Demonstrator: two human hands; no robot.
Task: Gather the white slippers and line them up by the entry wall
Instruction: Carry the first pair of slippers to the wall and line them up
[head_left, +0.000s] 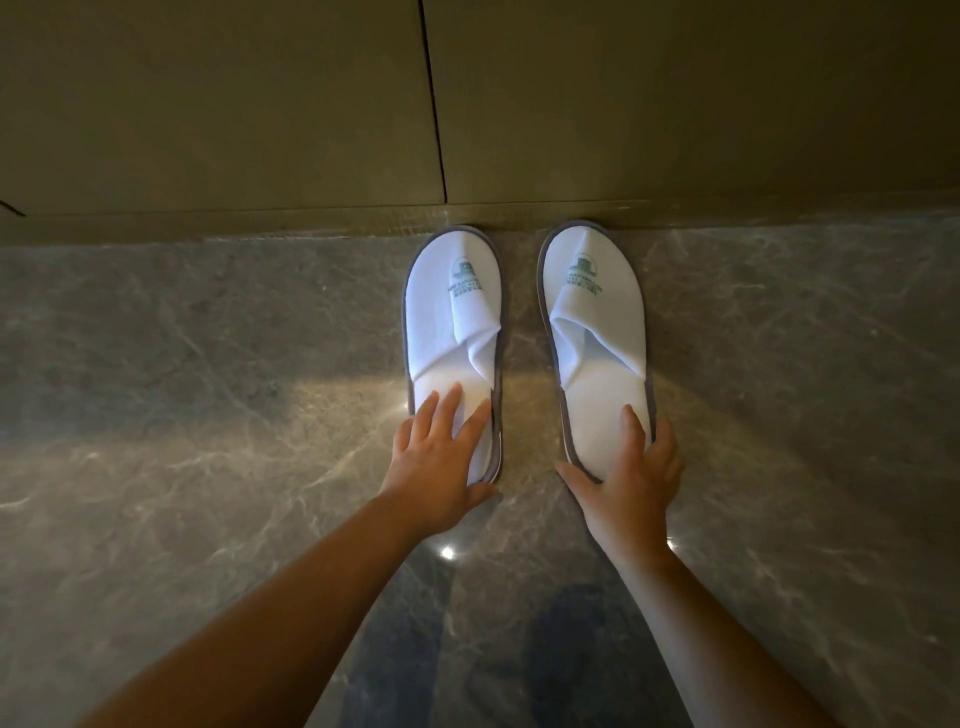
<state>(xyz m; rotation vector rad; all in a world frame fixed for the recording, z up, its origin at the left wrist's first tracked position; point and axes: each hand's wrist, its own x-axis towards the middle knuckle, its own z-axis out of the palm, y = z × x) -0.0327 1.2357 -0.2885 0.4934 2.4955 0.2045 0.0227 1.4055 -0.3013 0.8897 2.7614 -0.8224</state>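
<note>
Two white slippers with grey edging and green logos lie side by side on the marble floor, toes touching the base of the wall (260, 114). My left hand (441, 462) rests on the heel end of the left slipper (452, 312), fingers spread over the insole and thumb at the heel edge. My right hand (631, 467) grips the heel of the right slipper (592, 312), fingers over its right side and thumb under the heel edge. A gap of about a hand's width separates the slippers.
The glossy grey marble floor (208, 415) reflects light patches around the slippers. The olive-brown wall has a vertical panel seam (434, 104) just left of the left slipper's toe. A low skirting strip (208, 223) runs along the wall's foot.
</note>
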